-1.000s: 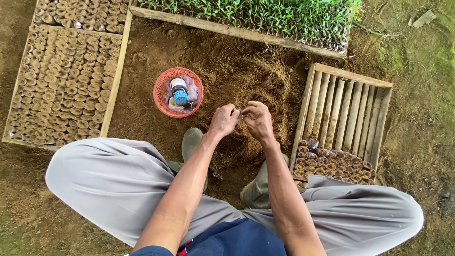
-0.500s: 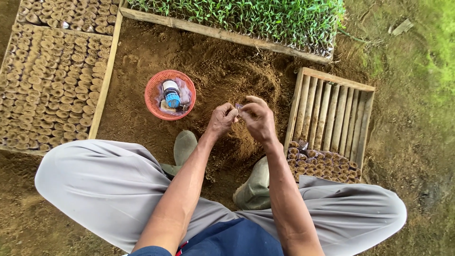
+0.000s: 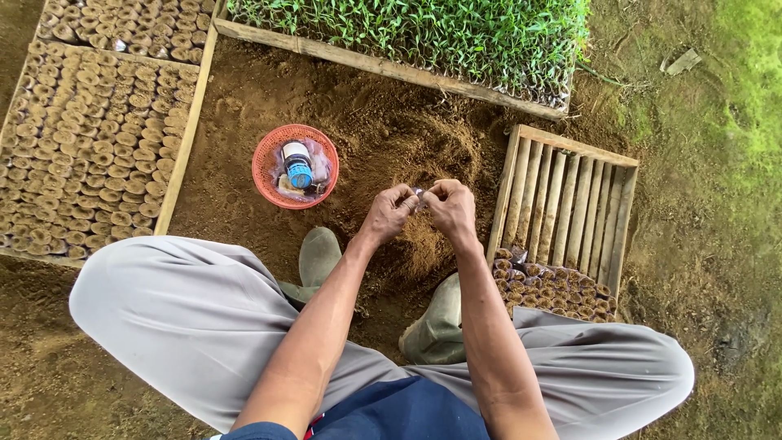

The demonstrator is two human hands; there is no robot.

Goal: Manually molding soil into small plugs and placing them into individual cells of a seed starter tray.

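Observation:
My left hand (image 3: 391, 213) and my right hand (image 3: 450, 209) meet above a loose heap of brown soil (image 3: 423, 244). Between their fingertips they pinch a small clear plastic bag (image 3: 418, 194), one hand on each side of it. I sit low with my knees spread in grey trousers, and two grey-green boots (image 3: 319, 257) rest on the ground below my hands. To the right lies a slatted wooden tray (image 3: 562, 195) with several small soil-filled bags (image 3: 546, 285) in its near end.
An orange basket (image 3: 265, 175) holding a blue-capped bottle (image 3: 298, 165) and plastic stands on the soil to the left. Farther left is a wooden-framed bed of filled bags (image 3: 90, 147). A tray of green seedlings (image 3: 423, 33) runs along the top. Grass lies at right.
Both hands stay together over the soil heap, working the small bag between the fingertips. The view has shifted slightly, so everything sits a little lower and leftward in the picture.

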